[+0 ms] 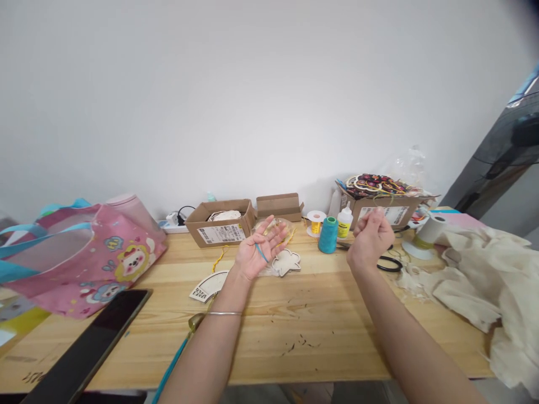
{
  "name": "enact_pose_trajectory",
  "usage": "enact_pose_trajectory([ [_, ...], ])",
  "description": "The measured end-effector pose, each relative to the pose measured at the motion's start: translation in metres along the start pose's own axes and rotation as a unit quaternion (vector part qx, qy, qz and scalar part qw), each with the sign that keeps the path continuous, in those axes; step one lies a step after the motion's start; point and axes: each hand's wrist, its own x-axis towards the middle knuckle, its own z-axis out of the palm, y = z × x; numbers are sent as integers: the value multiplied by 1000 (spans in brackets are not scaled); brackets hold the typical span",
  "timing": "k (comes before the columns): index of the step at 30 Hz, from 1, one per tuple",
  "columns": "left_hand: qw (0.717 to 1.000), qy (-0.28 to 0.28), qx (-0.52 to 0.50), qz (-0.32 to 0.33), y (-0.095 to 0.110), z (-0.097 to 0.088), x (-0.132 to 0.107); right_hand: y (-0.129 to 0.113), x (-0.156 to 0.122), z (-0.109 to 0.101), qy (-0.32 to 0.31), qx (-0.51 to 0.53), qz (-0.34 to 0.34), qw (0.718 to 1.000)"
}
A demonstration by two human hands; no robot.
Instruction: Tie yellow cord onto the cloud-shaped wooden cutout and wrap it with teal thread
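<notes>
My left hand (pixel 256 249) is raised above the table with its fingers spread, and a teal strand (pixel 261 253) lies across the palm side. A teal cord (pixel 173 356) with a brass-coloured end runs down past my left wrist. My right hand (pixel 370 238) is curled into a loose fist, and I cannot tell if it pinches a fine thread. A cloud-shaped wooden cutout (pixel 286 262) lies just below my left hand, and a fan-shaped wooden cutout (pixel 209 285) lies to its lower left.
On the wooden table (pixel 295 342) stand a teal thread cone (pixel 327 235), a yellow spool (pixel 315 223), a glue bottle (pixel 344 221) and cardboard boxes (pixel 221 223). Black scissors (pixel 389 264) lie at right, beside a cream cloth (pixel 484 280). A pink tote bag (pixel 80 261) and a tablet (pixel 88 345) sit at left.
</notes>
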Motion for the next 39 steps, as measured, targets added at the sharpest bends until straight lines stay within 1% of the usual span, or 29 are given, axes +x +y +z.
enact_pose_trajectory([
  [1,1000,-2,4,-2,0,0,0,2,2,0,6,-7,2,1000],
  [2,1000,-7,6,-4,0,1,0,4,3,0,-1,-22,0,1000],
  [3,1000,-13,7,-4,-1,2,-1,6,2,0,-23,-43,-6,999],
  [4,1000,-20,7,-3,-1,3,-1,8,-1,1,-60,-67,-13,996],
  [6,999,-38,6,-6,-2,6,-3,10,-12,4,-167,-108,-18,980],
  [9,997,-67,7,-32,-4,10,-6,12,-34,12,-336,-120,15,934],
  [10,996,-75,10,-49,-5,11,-7,13,-41,14,-380,-113,36,917],
  [12,992,-89,20,-82,-8,13,-8,16,-50,17,-431,-96,79,894],
  [14,988,-102,33,-115,-10,14,-8,18,-55,18,-449,-89,109,882],
  [16,981,-122,49,-145,-14,15,-7,19,-55,18,-461,-97,116,874],
  [18,972,-145,66,-173,-17,16,-5,18,-54,17,-472,-114,102,868],
  [20,966,-162,74,-186,-20,15,-5,16,-53,16,-475,-131,75,867],
  [21,965,-165,74,-189,-21,15,-5,15,-52,15,-466,-137,63,872],
  [23,966,-160,70,-189,-22,15,-5,13,-48,14,-422,-138,55,894],
  [25,969,-148,67,-183,-21,15,-6,13,-44,14,-359,-123,76,922],
  [26,971,-142,67,-178,-20,15,-6,13,-42,13,-335,-110,95,931],
  [27,973,-136,66,-172,-19,15,-7,13,-41,13,-326,-95,118,933],
  [28,975,-131,65,-167,-18,15,-7,14,-40,12,-331,-80,143,929],
  [29,976,-128,64,-163,-17,15,-7,14,-41,12,-349,-67,169,919],
  [30,977,-126,64,-162,-17,15,-7,14,-42,12,-377,-57,197,904],
  [32,976,-127,71,-165,-16,15,-7,14,-46,13,-439,-43,245,863],
  [34,972,-135,85,-173,-17,15,-6,12,-50,13,-477,-36,273,834],
  [36,968,-145,98,-181,-18,14,-5,11,-51,13,-486,-34,284,826],
  [39,964,-152,109,-189,-20,13,-4,9,-50,13,-480,-40,286,828],
])
